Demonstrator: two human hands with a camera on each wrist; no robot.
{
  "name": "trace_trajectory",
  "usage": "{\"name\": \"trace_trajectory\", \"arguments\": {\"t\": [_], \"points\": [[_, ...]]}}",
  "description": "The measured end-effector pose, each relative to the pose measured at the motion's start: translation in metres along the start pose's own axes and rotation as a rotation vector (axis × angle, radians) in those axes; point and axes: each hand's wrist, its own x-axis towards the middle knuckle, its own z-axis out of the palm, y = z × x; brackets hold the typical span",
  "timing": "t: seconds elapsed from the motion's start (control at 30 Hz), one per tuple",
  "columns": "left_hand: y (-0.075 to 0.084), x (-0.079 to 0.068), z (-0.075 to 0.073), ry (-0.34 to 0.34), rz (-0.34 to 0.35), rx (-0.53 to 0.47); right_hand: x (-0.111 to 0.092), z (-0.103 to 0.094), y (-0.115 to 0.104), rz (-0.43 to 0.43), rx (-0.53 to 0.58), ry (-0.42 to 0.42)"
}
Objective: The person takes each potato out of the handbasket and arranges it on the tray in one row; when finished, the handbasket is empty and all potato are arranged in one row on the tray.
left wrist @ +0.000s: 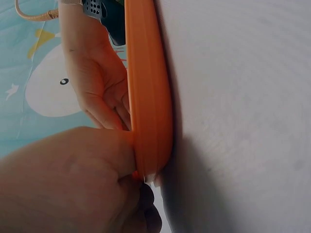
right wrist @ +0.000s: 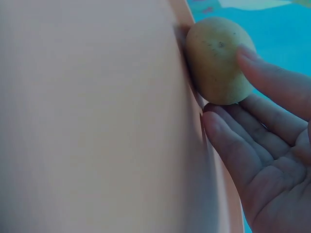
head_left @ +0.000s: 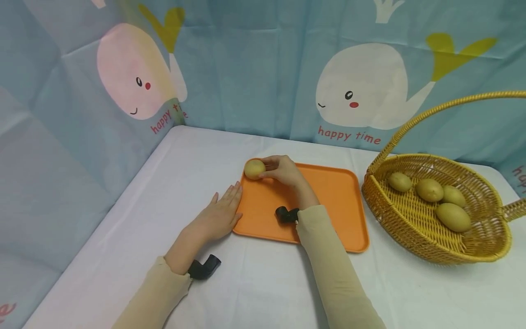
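Observation:
A potato lies at the far left corner of the orange tray. My right hand holds it from the right, with fingers and thumb around its side. The right wrist view shows the potato close up, dotted with small dark spots, the thumb against it. My left hand rests at the tray's left edge, fingers stretched out along the rim and thumb at the rim nearer me. In the left wrist view the left hand overlaps the tray's wall.
A yellow woven basket with a tall handle stands right of the tray and holds several potatoes. Behind the white-covered table hangs a blue curtain printed with whales. Each wrist carries a black camera mount.

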Motion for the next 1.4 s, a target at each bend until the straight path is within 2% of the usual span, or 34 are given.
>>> {"name": "trace_trajectory", "arguments": {"t": [0.17,0.4,0.73,0.9,1.13,1.27,1.4], "points": [[0.001,0.000,-0.001,-0.009,-0.007,-0.002,-0.002,-0.001,0.000,0.003,0.041,0.009],[0.001,0.000,-0.002,-0.003,-0.007,0.000,-0.005,-0.004,-0.001,-0.001,0.108,0.075],[0.001,0.001,0.000,0.010,0.010,-0.005,-0.020,-0.019,-0.008,-0.004,0.185,0.141],[-0.001,0.000,0.001,0.023,0.009,-0.008,-0.034,-0.033,-0.016,-0.046,0.226,0.186],[-0.002,0.000,0.002,0.033,0.022,-0.014,-0.064,-0.060,-0.020,-0.111,0.243,0.221],[-0.004,0.001,0.002,0.042,0.035,-0.020,-0.083,-0.076,-0.026,-0.122,0.269,0.226],[-0.005,0.003,0.003,0.041,0.044,-0.032,-0.102,-0.095,-0.030,-0.125,0.248,0.232]]}}
